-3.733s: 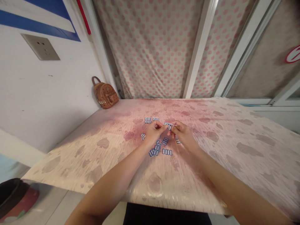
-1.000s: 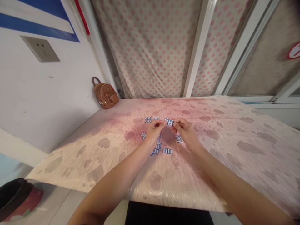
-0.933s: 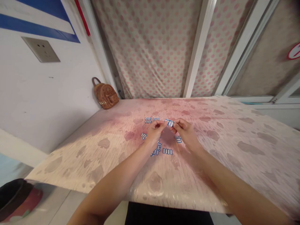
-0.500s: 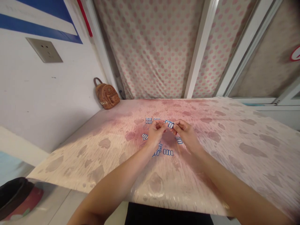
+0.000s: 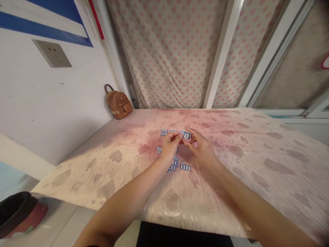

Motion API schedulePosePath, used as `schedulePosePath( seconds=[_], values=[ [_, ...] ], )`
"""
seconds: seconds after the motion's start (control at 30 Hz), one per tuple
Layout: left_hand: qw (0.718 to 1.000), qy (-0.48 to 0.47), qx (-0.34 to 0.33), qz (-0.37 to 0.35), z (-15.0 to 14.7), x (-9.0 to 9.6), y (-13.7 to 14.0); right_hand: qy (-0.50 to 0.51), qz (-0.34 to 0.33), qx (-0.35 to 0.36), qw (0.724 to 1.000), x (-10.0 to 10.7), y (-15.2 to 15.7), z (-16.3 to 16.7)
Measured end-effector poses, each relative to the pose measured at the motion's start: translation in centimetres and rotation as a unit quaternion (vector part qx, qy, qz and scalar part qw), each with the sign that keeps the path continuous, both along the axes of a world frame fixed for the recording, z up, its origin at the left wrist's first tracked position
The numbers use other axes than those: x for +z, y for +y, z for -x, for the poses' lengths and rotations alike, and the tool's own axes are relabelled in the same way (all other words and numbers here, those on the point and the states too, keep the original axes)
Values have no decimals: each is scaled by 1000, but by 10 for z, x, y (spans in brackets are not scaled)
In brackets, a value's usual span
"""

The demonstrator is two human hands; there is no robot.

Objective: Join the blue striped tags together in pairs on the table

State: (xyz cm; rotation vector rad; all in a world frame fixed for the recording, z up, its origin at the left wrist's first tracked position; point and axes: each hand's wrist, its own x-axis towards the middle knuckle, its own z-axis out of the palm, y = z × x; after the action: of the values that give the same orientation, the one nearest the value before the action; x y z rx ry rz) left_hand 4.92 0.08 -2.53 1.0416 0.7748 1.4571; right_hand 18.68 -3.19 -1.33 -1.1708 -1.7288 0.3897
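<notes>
My left hand (image 5: 171,144) is closed in a pinch on the left end of a small flat blue-and-white card (image 5: 187,135), held a little above the table. My right hand (image 5: 203,145) is at the card's right end, its thumb and index finger spread apart. Whether a fingertip still touches the card is hard to see. Below my hands lie a loose cluster of similar pieces (image 5: 174,164) and a single striped piece (image 5: 185,167). Beyond my left hand are more blue-and-white pieces (image 5: 163,132), and one tilted piece (image 5: 159,150) lies left of my wrist.
A patterned cover lies over the table (image 5: 257,178). A small brown backpack (image 5: 119,104) leans against the wall at the far left corner. Behind the table hangs a dotted curtain (image 5: 169,55). A dark-rimmed red container (image 5: 23,214) is on the floor, lower left.
My right hand's thumb and index finger have spread from their pinch on the card's right end. The piece beside my right hand is now hidden. My left hand keeps its pinch.
</notes>
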Motion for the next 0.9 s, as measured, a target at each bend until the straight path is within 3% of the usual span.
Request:
schedulePosePath(
  seconds=[0.23, 0.47, 0.73, 0.9],
  values=[
    [1000, -4, -13, 2, -1, -1, 0, -49, -36, -18, 998, 0, 0, -4],
    [1000, 3, -4, 5, 0, -2, 0, -40, -25, -18, 999, 0, 3, -5],
    [998, 63, -4, -22, 1, -3, 0, -58, -48, -32, 997, 0, 2, -7],
    [996, 77, 10, -43, 1, -5, 3, -2, 8, -38, 999, -1, 3, -6]
  ],
)
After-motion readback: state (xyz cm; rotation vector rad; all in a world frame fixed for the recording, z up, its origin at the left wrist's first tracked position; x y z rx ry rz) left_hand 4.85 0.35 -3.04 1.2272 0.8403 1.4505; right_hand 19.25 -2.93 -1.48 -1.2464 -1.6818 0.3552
